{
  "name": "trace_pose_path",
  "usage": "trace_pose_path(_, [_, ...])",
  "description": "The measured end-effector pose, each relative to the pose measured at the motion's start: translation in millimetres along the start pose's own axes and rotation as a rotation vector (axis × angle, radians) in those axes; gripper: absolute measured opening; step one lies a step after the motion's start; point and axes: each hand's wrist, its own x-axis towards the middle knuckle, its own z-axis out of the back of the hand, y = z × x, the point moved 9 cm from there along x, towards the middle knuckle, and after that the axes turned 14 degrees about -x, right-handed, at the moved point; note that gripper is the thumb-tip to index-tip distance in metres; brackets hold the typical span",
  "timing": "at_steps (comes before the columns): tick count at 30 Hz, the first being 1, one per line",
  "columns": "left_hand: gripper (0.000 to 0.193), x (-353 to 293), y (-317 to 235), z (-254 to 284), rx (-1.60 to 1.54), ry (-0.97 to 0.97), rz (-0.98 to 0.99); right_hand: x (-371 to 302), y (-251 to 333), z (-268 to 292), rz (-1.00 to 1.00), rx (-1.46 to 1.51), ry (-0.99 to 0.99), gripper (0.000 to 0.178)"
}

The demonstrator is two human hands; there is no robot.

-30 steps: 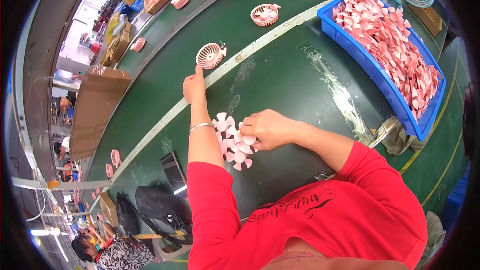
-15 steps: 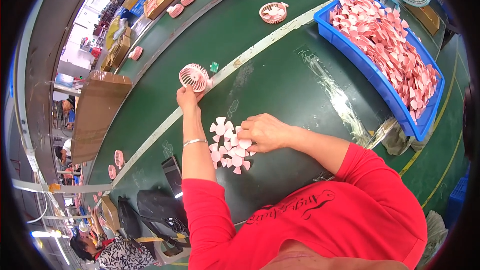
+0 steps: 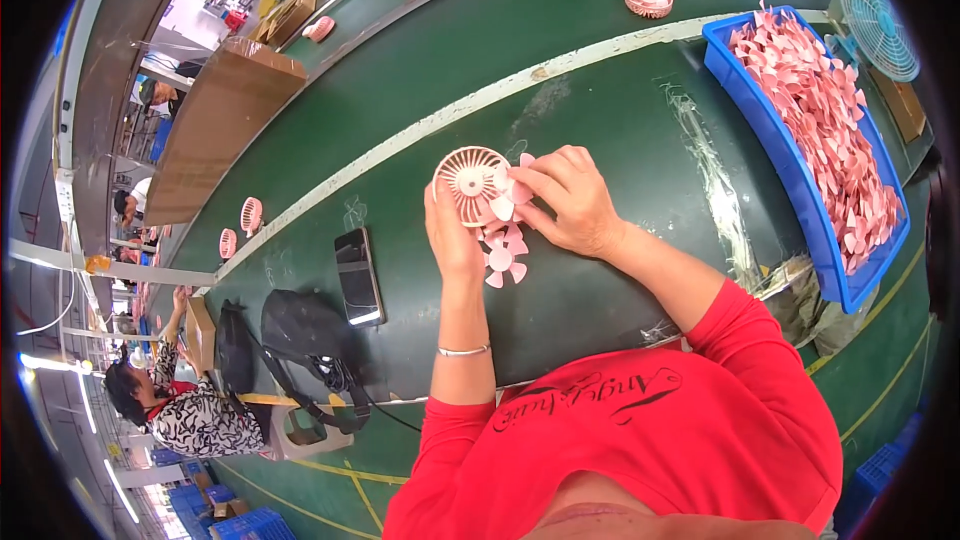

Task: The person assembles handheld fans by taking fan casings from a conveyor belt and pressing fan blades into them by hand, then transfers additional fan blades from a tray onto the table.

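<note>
In my left hand (image 3: 455, 242) is a round pink fan housing (image 3: 466, 162), its slotted inside facing up; the fingers are closed round its lower left rim. My right hand (image 3: 580, 204) pinches a pink fan blade (image 3: 503, 207) at the housing's right edge. The blade overlaps that rim, and whether it is seated on the hub I cannot tell. Several loose pink fan blades (image 3: 500, 259) lie on the green table just below the housing, partly hidden by it and my hands.
At the right stands a blue bin (image 3: 790, 175) heaped with pink blades, beside a teal desk fan (image 3: 877, 20). Beyond the white strip, a pink housing (image 3: 648, 0) holds blades. A phone (image 3: 357, 278) and black bag (image 3: 305, 330) lie left. A co-worker (image 3: 195, 410) sits farther left.
My left hand has brought the fan housing from the white strip back toward me, over the loose blades. My right hand has lifted a blade from the pile to the housing. The view has shifted.
</note>
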Motion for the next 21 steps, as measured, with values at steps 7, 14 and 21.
trace_pose_path(7, [0.038,-22,15,-8,0.286,0.054,-0.129,-1,16,-15,0.103,-0.09,0.149,0.039])
trace_pose_path(14, [0.035,-24,22,-17,0.433,0.094,-0.112,-2,21,-9,0.142,-0.143,0.127,0.046])
trace_pose_path(21, [0.035,-26,20,-17,0.283,0.138,-0.093,-4,-17,-19,-0.326,0.092,0.223,0.052])
